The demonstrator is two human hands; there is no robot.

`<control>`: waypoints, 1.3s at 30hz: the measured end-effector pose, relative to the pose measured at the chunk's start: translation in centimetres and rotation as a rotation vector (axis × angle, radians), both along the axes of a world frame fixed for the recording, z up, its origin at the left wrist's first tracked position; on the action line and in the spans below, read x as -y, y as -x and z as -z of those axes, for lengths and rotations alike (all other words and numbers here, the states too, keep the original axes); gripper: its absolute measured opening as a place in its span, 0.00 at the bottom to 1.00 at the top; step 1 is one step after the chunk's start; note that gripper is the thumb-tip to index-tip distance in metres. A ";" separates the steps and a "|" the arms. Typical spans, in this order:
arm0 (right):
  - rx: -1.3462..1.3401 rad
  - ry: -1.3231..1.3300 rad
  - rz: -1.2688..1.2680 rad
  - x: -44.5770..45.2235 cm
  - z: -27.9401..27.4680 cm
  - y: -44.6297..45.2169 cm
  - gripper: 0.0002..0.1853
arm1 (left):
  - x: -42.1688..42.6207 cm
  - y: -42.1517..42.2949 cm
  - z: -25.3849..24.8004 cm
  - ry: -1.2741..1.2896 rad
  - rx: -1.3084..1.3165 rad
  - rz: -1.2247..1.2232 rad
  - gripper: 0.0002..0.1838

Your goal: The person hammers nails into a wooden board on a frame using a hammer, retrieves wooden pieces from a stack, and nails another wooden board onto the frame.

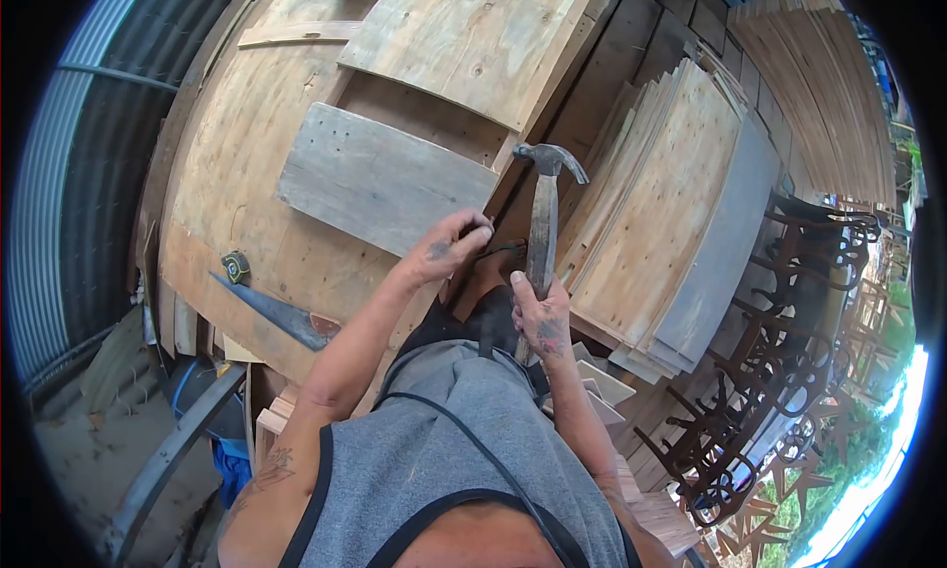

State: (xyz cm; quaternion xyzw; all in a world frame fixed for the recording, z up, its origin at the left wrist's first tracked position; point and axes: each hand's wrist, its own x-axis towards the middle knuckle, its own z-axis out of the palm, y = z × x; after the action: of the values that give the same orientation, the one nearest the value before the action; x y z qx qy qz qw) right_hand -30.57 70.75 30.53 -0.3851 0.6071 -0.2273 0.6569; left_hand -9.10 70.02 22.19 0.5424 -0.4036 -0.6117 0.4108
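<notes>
My right hand (543, 319) is wrapped round the wooden handle of a claw hammer (543, 213), which stands head-up with its steel head at the far end. To its left, my left hand (452, 247) has its fingers curled together beside the lower right edge of a weathered grey board (380, 178). Whatever lies between those fingertips is too small or hidden to make out. The grey board rests on a plywood-topped table (232, 164), and several small dark spots mark its upper left corner. Above it lies a larger plywood panel (464, 45).
A handsaw (271, 307) and a tape measure (235, 266) lie on the table's left part. Stacked plywood sheets (656, 203) stand to the right, with dark ornate metal pieces (760, 400) beyond them. Corrugated metal sheeting (89, 174) forms the left side.
</notes>
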 end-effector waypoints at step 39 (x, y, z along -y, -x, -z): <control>-0.426 0.606 -0.280 3.1 -0.8 2.2 0.29 | 6.6 0.5 5.8 0.569 1.020 -0.292 0.09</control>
State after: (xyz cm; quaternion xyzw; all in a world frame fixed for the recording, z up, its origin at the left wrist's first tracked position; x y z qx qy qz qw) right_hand -32.81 67.66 31.37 -0.6790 0.5768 -0.2195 0.3976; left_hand -9.61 63.38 16.44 0.6860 -0.6189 -0.0796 0.3742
